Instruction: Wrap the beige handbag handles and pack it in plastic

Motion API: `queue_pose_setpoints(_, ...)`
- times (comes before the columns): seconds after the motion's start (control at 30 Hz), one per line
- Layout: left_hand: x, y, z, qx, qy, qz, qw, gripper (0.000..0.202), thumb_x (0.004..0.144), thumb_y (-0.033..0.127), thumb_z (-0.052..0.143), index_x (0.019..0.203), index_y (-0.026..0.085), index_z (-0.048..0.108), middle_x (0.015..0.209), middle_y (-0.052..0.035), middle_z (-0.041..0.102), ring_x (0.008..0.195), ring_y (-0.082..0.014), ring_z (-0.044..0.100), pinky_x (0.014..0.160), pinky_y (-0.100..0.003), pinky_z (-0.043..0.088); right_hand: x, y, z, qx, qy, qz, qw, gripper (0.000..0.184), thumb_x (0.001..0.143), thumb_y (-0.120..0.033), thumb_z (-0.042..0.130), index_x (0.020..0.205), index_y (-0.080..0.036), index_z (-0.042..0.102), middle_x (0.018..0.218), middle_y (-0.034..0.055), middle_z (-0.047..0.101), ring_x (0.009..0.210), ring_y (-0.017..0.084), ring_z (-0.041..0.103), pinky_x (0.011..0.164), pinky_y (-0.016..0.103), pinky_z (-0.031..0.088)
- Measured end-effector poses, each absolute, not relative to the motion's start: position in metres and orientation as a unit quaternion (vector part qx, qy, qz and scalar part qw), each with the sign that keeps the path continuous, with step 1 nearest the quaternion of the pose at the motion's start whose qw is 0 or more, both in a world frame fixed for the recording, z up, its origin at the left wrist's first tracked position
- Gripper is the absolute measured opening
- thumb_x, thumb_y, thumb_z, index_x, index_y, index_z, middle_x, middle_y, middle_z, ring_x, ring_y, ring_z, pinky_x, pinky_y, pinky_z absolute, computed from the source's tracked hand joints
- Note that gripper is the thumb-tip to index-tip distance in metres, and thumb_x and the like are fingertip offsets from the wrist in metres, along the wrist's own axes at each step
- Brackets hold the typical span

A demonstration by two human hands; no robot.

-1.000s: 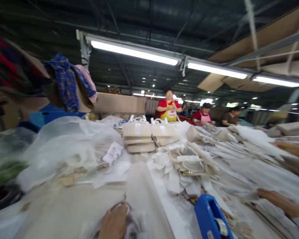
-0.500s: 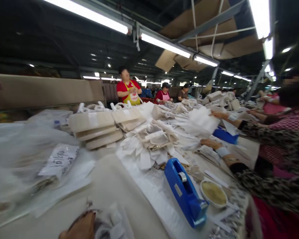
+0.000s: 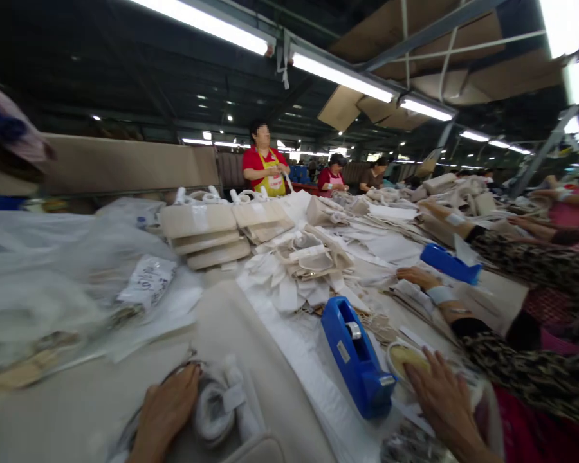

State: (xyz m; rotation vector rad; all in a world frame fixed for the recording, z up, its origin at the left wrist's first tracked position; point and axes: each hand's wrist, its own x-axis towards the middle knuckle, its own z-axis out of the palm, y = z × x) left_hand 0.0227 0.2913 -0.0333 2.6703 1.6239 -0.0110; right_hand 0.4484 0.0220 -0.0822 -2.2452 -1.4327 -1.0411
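My left hand (image 3: pixel 168 405) is closed at the edge of a beige bag (image 3: pixel 258 447) at the bottom of the view; its fingertips are partly hidden. Beside it on the bag lie rolled handles (image 3: pixel 215 408) in white wrapping. My right hand (image 3: pixel 441 392) has its fingers spread, over a small round dish (image 3: pixel 399 352) with yellowish content that it partly covers; it holds nothing that I can see. Between my hands a blue tape dispenser (image 3: pixel 354 357) stands on white sheeting (image 3: pixel 296 366).
Clear plastic with a handwritten label (image 3: pixel 148 280) lies to the left. Stacked beige bags (image 3: pixel 200 222) and loose white paper (image 3: pixel 284 292) stand beyond. On the right, a co-worker's hand (image 3: pixel 417 278) rests on flat beige pieces near a second blue dispenser (image 3: pixel 448 262). Other people work farther back.
My right hand has come into view and reached the round dish. More of my left hand shows. The co-worker's far hand has moved, and the white sheet by it has been lowered. My view has shifted left.
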Motion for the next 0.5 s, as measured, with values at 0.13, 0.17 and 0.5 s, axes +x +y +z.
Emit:
queue_pose_setpoints(0.13,0.033,0.282,-0.017,0.834,0.548,-0.049,0.029,0.045,0.091,0.010,0.023,0.119,0.013,0.058,0.122,-0.0119,0.061,0.114,-0.0237,0.056,0.091,-0.042,0.046,0.403,0.043,-0.041,-0.694,-0.573,-0.336,0.278,0.035,0.094,-0.042,0.038,0.100,-0.021,0.065,0.101,0.0114,0.064,0.095,0.026,0.060,0.082,0.041,0.048)
queue_pose_setpoints(0.17,0.033,0.281,-0.015,0.833,0.550,-0.053,0.033,0.044,0.091,0.010,0.023,0.117,0.013,0.059,0.120,-0.0120,0.062,0.112,-0.0240,0.057,0.091,-0.042,0.045,0.385,0.052,-0.033,-0.644,-0.630,-0.313,0.299,0.027,0.093,-0.039,0.044,0.098,-0.022,0.065,0.096,0.0086,0.065,0.090,0.022,0.062,0.080,0.035,0.049)
queue_pose_setpoints(0.5,0.041,0.270,0.010,0.826,0.560,-0.036,0.050,0.034,0.089,0.007,0.033,0.099,0.011,0.065,0.100,-0.0147,0.069,0.095,-0.0284,0.065,0.080,-0.047,0.050,0.300,0.181,-0.080,-0.550,-0.697,-0.324,0.327,0.051,0.094,-0.054,0.026,0.100,-0.023,0.065,0.101,0.0115,0.067,0.094,0.029,0.062,0.072,0.045,0.049)
